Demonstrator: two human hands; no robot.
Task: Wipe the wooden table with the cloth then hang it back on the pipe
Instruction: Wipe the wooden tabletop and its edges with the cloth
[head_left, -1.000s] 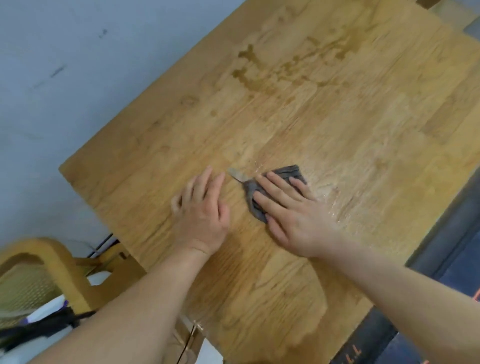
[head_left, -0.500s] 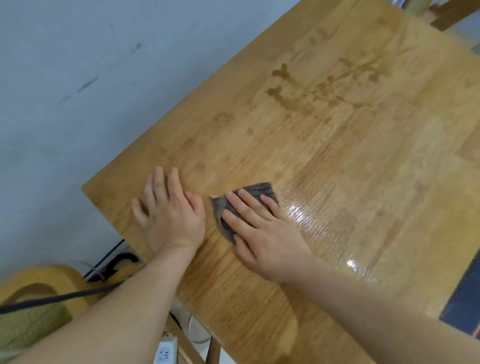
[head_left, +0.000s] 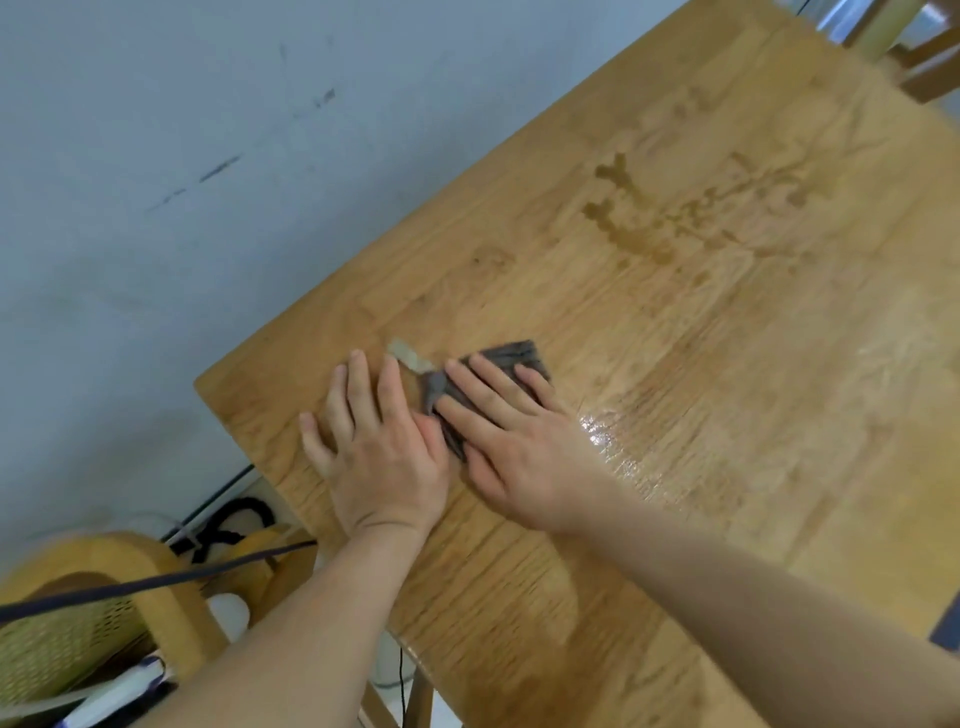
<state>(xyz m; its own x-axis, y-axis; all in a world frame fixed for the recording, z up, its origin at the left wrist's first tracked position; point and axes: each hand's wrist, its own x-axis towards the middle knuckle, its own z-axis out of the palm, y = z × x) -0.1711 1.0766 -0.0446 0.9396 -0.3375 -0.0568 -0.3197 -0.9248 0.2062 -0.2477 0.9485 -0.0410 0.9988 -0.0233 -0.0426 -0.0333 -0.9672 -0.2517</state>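
Note:
A small folded grey cloth (head_left: 511, 358) lies on the wooden table (head_left: 727, 364) near its left corner. My right hand (head_left: 514, 441) presses flat on the cloth with straight fingers, covering most of it. A pale tag sticks out from the cloth's left end. My left hand (head_left: 374, 447) rests flat on the bare wood right beside it, thumb touching the cloth's edge. Dark wet stains mark the table farther back, and a shiny wet streak lies just right of my right hand. No pipe is in view.
A pale blue-grey wall (head_left: 208, 182) runs along the table's left edge. A wicker chair (head_left: 88, 613) with a dark strap across it stands at the lower left, with black cables behind it. Another wooden chair (head_left: 924, 57) shows at the top right.
Both hands and the cloth stay near the table's left corner. My left hand has closed in against the cloth, and the cloth's pale tag shows again.

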